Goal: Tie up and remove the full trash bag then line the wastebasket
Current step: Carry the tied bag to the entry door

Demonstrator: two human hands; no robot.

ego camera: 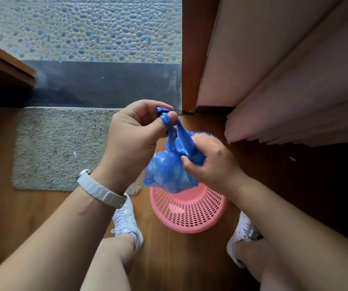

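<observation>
My left grip [135, 141] pinches the twisted top end of the blue trash bag [166, 171], and my right grip [213, 164] curls round its neck. The bag hangs lengthwise, top up, over the pink wastebasket [190, 227] on the wooden floor [169, 259].

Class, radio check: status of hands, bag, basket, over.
Left hand pinches blue trash bag top; right hand grips its neck. Bag held over pink wastebasket, unlined. Nothing obstructing.

Wooden floor [169, 259] under pink mesh wastebasket [187, 211], grey mat [59, 148] and white shoes [127, 223].
</observation>
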